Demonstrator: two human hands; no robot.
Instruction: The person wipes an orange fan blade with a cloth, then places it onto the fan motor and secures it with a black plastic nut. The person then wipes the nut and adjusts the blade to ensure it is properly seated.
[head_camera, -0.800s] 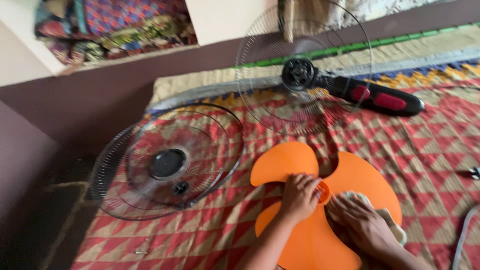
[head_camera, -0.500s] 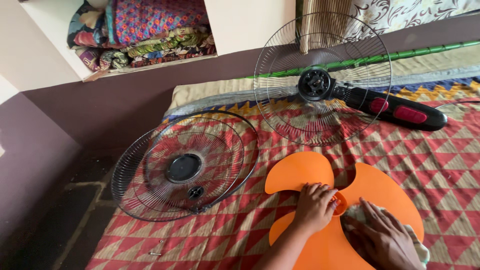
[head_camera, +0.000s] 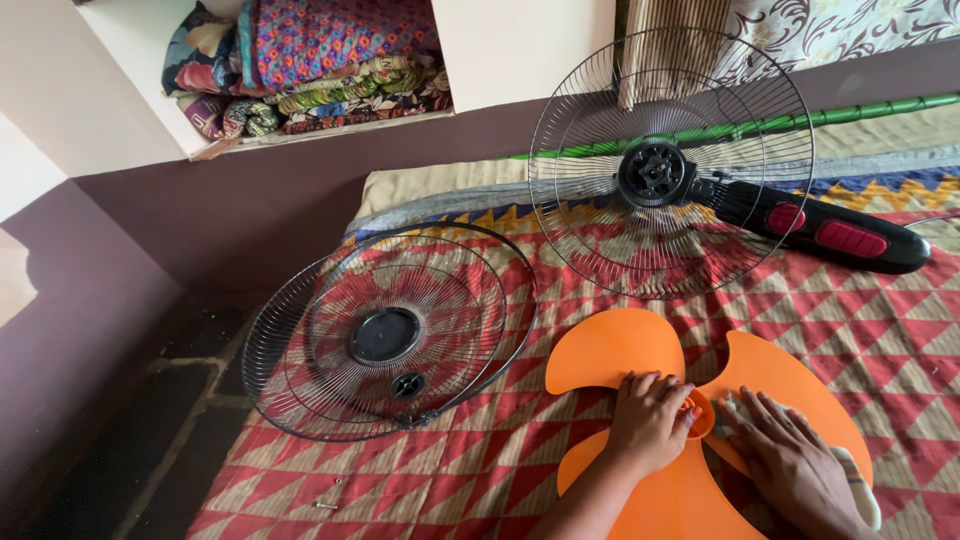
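An orange three-bladed fan blade (head_camera: 610, 350) lies flat on a red patterned mat (head_camera: 880, 320). My left hand (head_camera: 648, 422) rests on it beside the orange hub (head_camera: 700, 412), fingers curled against the plastic. My right hand (head_camera: 795, 465) presses a pale cloth (head_camera: 858, 480) onto the right blade, fingers spread over it. A round wire fan guard (head_camera: 385, 335) lies flat to the left of the blade. The fan body (head_camera: 820, 230), black with red buttons, lies on its side behind, its rear wire guard (head_camera: 670, 165) standing upright.
The mat's left edge borders a dark stone floor (head_camera: 150, 430). Small screws (head_camera: 328, 497) lie on the mat near that edge. A wall niche (head_camera: 300, 60) at the back holds folded colourful cloths. A green pole (head_camera: 850, 112) runs along the far side.
The view has risen and drawn nearer, so the blade and both hands sit lower in frame. My hands stay on the orange blade by the hub, with little visible shift.
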